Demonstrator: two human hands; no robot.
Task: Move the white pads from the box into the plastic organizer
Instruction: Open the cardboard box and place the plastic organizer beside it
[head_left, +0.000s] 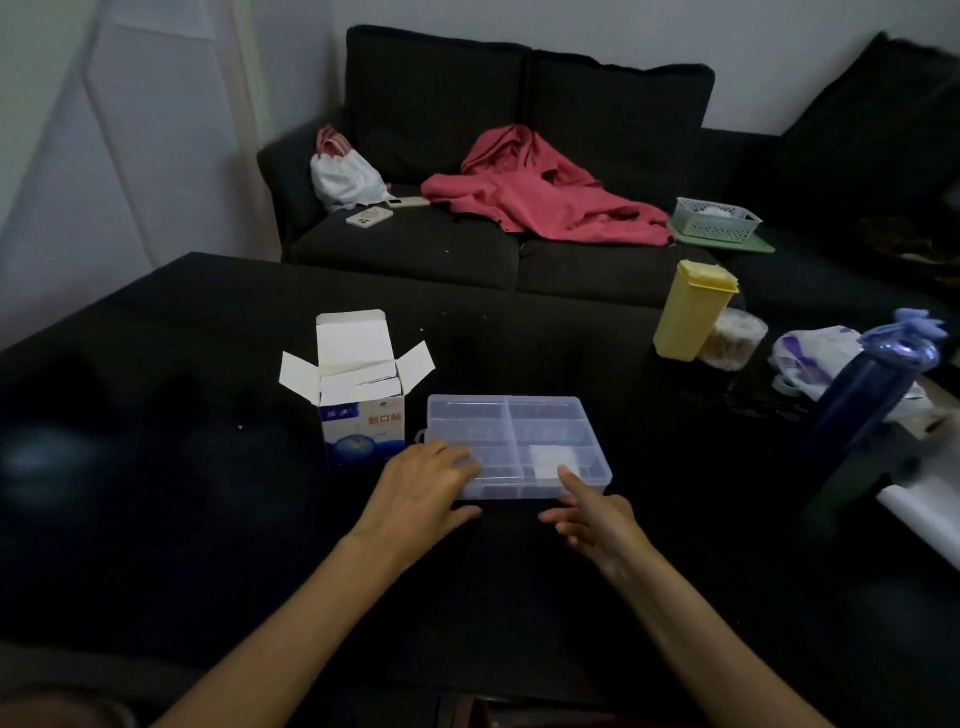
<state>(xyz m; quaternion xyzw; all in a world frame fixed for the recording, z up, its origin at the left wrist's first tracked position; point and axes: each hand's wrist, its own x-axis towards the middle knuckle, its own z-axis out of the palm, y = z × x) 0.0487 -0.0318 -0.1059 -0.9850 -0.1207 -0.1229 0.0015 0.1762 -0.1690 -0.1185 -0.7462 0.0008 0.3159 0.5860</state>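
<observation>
A clear plastic organizer (540, 415) with several compartments lies on the black table. White pads (551, 459) lie in its near right compartment. To its left stands a white and blue box (362, 421) with its flaps open and more white pads (358, 387) showing inside. My left hand (423, 493) rests on the organizer's near left corner, fingers straight over the rim. My right hand (592, 519) is at the near right edge, its index finger stretched out touching the rim beside the pads. Neither hand holds a pad.
A yellow lidded container (691, 312) and a round clear jar (735, 340) stand at the right. A dark blue bottle (862, 395) and a plastic bag (815, 358) are further right. Behind the table is a dark sofa with a red garment (540, 192).
</observation>
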